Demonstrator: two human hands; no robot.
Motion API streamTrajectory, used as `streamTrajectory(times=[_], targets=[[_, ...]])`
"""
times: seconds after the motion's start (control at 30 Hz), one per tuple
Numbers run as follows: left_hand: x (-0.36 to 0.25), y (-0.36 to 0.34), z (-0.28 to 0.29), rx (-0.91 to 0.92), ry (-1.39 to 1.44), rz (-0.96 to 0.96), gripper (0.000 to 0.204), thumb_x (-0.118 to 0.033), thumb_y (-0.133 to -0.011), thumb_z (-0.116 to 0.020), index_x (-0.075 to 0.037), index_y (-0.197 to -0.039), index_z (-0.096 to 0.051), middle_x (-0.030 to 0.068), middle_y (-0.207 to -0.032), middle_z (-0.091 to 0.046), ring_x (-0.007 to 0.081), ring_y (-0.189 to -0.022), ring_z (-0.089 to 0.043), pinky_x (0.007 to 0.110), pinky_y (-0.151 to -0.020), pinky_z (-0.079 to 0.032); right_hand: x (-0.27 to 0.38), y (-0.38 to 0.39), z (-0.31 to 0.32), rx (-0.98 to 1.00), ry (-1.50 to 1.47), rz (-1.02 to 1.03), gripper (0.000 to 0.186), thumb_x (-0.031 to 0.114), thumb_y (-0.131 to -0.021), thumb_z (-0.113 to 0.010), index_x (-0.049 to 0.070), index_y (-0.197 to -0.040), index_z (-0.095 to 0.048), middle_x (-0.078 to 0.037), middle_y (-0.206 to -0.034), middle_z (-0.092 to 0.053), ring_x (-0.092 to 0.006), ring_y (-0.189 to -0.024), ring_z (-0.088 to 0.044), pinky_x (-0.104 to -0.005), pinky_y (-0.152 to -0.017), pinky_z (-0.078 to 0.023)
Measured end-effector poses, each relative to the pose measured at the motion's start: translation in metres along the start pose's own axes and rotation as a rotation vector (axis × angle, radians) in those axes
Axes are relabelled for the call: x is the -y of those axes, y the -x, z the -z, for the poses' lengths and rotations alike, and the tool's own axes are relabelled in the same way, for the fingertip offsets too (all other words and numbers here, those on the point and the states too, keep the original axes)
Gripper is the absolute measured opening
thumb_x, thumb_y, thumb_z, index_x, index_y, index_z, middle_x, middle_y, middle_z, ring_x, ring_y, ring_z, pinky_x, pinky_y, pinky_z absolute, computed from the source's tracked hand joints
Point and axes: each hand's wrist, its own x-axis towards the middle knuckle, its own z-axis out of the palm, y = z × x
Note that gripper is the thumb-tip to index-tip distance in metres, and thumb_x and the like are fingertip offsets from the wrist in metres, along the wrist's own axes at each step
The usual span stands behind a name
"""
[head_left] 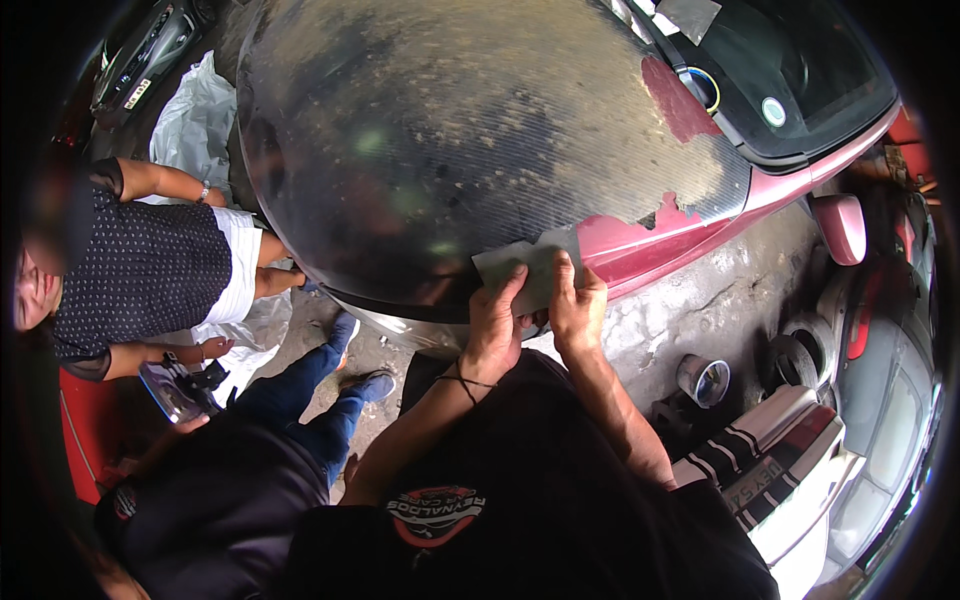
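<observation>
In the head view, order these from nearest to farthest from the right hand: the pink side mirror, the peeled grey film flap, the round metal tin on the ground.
From the right hand:
1. Grey film flap, held under its fingers.
2. Round metal tin, lower right on the ground.
3. Pink side mirror, far right.

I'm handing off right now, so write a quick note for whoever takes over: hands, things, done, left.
Left hand and right hand both pinch the loose grey flap of wrap film at the front edge of the car hood.
Done: red paint is bared along the right edge and near the windscreen.
Left: dark carbon-weave film covers most of the hood.
Two people stand to the left.
</observation>
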Motion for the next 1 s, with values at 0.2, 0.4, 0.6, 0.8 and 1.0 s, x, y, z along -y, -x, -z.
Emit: streamTrajectory(times=[0.2,0.4,0.6,0.8,1.0], targets=[[-0.003,-0.002,0.005,0.068,-0.028,-0.026,0.027,-0.031,-0.104,-0.075,-0.009,-0.12,-0.072,-0.0002,-0.099,-0.073,0.0085,-0.076,-0.066,0.026,-0.058,-0.047,-0.008,-0.005,0.003,0.005,0.095,0.082,0.041,0.034,-0.112,-0.063,-0.004,-0.104,-0.074,-0.008,-0.079,-0.074,-0.0121,-0.066,-0.065,-0.0313,-0.056,-0.054],[-0.014,0.001,0.007,0.123,-0.258,0.046,0.027,-0.03,-0.104,-0.074,-0.007,-0.119,-0.072,0.0027,-0.101,-0.074,0.0111,-0.077,-0.067,0.026,-0.058,-0.047,-0.011,0.024,0.003,-0.116,-0.185,-0.075,0.038,0.033,-0.111,-0.064,-0.003,-0.112,-0.074,-0.007,-0.088,-0.075,-0.0117,-0.069,-0.066,-0.0307,-0.055,-0.055],[-0.01,0.0,-0.007,0.124,-0.103,0.053,0.025,-0.028,-0.104,-0.074,-0.006,-0.115,-0.071,0.0031,-0.093,-0.073,0.0124,-0.069,-0.064,0.028,-0.058,-0.047,-0.009,0.008,0.001,-0.223,-0.055,0.011,0.037,0.034,-0.107,-0.07,-0.002,-0.1,-0.07,-0.007,-0.08,-0.07,-0.0138,-0.063,-0.061,-0.0333,-0.048,-0.048],[-0.003,0.002,-0.019,0.049,-0.033,0.006,0.022,-0.028,-0.104,-0.075,-0.007,-0.11,-0.071,0.0021,-0.092,-0.072,0.0125,-0.066,-0.062,0.029,-0.054,-0.045,-0.009,-0.009,0.004,-0.205,-0.1,0.01,0.03,0.029,-0.106,-0.073,-0.001,-0.103,-0.072,-0.005,-0.082,-0.071,-0.0128,-0.064,-0.063,-0.0318,-0.051,-0.049],[0.011,-0.004,-0.025,0.03,0.064,-0.031,0.021,-0.027,-0.104,-0.076,-0.008,-0.11,-0.072,0.0026,-0.094,-0.073,0.0126,-0.067,-0.063,0.029,-0.055,-0.046,0.0,-0.025,0.012,-0.14,0.039,0.066,0.034,0.03,-0.106,-0.072,-0.004,-0.103,-0.073,-0.005,-0.08,-0.071,-0.0119,-0.065,-0.062,-0.0307,-0.054,-0.049]])
